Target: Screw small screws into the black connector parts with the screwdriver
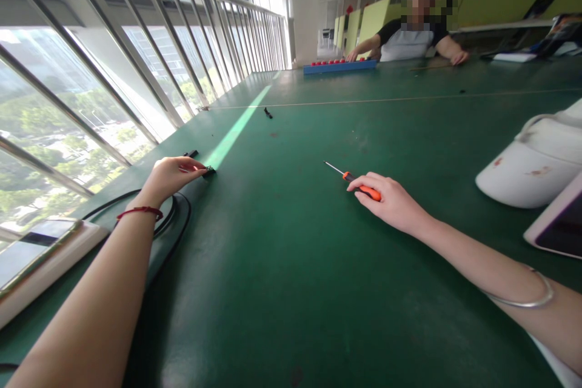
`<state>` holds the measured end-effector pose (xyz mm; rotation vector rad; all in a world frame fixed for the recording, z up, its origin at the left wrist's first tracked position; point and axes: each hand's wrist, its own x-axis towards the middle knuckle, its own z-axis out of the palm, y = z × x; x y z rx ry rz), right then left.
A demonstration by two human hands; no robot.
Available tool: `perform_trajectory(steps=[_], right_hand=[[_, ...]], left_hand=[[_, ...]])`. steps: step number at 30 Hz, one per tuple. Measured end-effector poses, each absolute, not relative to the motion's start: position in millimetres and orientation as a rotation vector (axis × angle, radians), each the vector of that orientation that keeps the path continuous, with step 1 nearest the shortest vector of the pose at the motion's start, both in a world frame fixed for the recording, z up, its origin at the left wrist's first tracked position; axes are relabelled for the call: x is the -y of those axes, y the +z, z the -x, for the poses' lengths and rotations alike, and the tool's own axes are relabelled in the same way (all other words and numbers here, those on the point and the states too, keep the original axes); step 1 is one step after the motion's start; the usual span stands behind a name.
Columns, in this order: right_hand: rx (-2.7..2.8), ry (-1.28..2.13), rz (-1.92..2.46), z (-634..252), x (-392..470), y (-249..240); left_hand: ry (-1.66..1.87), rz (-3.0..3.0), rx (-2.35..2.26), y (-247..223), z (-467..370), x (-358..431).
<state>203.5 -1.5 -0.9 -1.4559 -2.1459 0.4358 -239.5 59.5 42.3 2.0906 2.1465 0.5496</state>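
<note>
On the green table [282, 242], my left hand [175, 176] pinches a small black piece [209, 172] at its fingertips. Another small black object [191, 153] lies just behind that hand, and a black cable [184, 224] loops beside the wrist. My right hand [386, 197] has its fingers closed over the orange and black handle of a screwdriver [349, 177]. The screwdriver lies low at the tabletop, its metal tip pointing to the upper left.
A small black part [268, 113] lies farther back. A blue rack [339, 67] with red pieces stands at the far edge, near a seated person [407, 42]. White containers [531, 163] are at the right, a white box [50, 260] at the left, by a metal railing [182, 18].
</note>
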Motion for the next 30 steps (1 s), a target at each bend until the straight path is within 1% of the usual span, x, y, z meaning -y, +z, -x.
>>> perform_trajectory(steps=[20, 23, 28, 30], right_hand=[[2.155, 0.426, 1.464, -202.9, 2.4, 1.0], [2.13, 0.419, 1.447, -203.0, 3.1, -0.4], [2.013, 0.432, 1.362, -200.7, 4.9, 2.5], [1.975, 0.373, 1.356, -199.7, 7.4, 8.9]], left_hand=[[0.465, -2.158, -2.137, 39.5, 237.3, -64.3], [0.581, -2.188, -2.083, 44.6, 208.6, -65.3], [0.835, -2.332, -1.529, 40.3, 105.4, -57.8], [0.842, -2.345, -1.315, 32.9, 61.8, -51.0]])
